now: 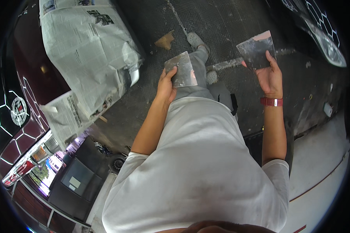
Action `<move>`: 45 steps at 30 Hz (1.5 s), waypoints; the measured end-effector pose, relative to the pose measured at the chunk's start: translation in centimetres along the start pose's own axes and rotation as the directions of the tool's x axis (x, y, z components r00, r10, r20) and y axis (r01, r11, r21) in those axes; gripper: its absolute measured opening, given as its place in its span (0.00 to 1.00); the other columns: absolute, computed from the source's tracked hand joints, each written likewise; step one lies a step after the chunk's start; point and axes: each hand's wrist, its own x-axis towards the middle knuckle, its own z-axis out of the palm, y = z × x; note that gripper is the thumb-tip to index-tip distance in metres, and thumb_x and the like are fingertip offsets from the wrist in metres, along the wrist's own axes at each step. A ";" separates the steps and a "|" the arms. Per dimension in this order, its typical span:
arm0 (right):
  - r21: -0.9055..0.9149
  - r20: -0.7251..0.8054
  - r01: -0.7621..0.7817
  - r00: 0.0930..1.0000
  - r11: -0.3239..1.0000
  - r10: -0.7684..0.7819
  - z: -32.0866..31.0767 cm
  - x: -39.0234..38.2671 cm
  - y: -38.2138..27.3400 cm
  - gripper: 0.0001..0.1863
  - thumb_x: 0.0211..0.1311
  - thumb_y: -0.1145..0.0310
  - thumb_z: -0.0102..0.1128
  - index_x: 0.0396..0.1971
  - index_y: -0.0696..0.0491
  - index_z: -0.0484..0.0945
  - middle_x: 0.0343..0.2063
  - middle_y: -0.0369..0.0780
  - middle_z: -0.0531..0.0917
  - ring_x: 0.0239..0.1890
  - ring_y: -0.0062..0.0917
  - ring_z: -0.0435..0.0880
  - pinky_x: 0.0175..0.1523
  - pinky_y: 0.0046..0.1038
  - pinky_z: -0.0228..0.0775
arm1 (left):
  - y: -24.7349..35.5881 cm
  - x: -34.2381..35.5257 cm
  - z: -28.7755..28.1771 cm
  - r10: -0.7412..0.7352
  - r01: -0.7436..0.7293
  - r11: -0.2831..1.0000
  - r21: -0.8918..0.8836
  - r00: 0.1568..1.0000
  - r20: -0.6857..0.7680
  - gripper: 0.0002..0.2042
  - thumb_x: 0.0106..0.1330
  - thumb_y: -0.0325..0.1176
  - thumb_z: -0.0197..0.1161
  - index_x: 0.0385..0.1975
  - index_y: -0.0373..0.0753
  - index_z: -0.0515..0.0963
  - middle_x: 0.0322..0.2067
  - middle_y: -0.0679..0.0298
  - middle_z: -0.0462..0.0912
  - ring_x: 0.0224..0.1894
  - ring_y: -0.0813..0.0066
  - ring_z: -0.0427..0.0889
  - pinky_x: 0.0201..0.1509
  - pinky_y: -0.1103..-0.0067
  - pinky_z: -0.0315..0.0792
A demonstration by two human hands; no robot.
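Note:
In my left hand (167, 84) is a thin, square grey plate (182, 69), smeared whitish, with a pink patch of paste near its right edge. The thumb lies over its face and the fingers are mostly hidden behind it. My right hand (270, 79), with a red band (271, 101) on the wrist, grips a similar dark square plate (256, 51) by its lower right part. Pink paste covers that plate's far right corner. Both plates are held up in front of me, well apart and touching nothing else.
Newspaper sheets (81, 50) cover a dark red car (25, 54) at the left. Another dark car's headlight (324, 46) shows at the far right. A crumpled brown scrap (165, 40) lies on the dark textured floor (151, 15). My shoe (197, 40) stands ahead.

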 end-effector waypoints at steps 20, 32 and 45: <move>0.133 -0.045 -0.366 0.926 0.921 0.375 15.0 36.8 -4.6 0.29 0.81 0.56 0.52 0.72 0.58 0.65 0.70 0.49 0.71 0.73 0.48 0.70 0.69 0.70 0.65 | 24.6 29.4 11.8 0.051 -0.111 0.983 -0.149 0.933 -0.356 0.21 0.77 0.32 0.61 0.66 0.36 0.71 0.56 0.59 0.80 0.56 0.69 0.83 0.63 0.71 0.79; -0.548 0.250 -0.325 0.815 0.770 0.522 22.6 63.5 -1.0 0.36 0.80 0.45 0.47 0.74 0.57 0.64 0.69 0.47 0.72 0.74 0.40 0.69 0.75 0.49 0.62 | 23.6 45.1 11.9 0.026 -0.220 0.935 -0.278 0.826 -0.563 0.26 0.75 0.33 0.65 0.70 0.36 0.67 0.61 0.60 0.78 0.64 0.69 0.77 0.72 0.73 0.68; -0.872 0.489 0.293 0.558 0.392 0.670 23.4 83.9 17.5 0.26 0.71 0.62 0.58 0.65 0.58 0.75 0.63 0.42 0.79 0.67 0.30 0.75 0.74 0.31 0.60 | 18.5 67.2 -0.4 0.242 -0.632 0.709 -0.312 0.635 -0.734 0.24 0.77 0.33 0.62 0.69 0.37 0.68 0.61 0.58 0.79 0.62 0.68 0.79 0.69 0.73 0.73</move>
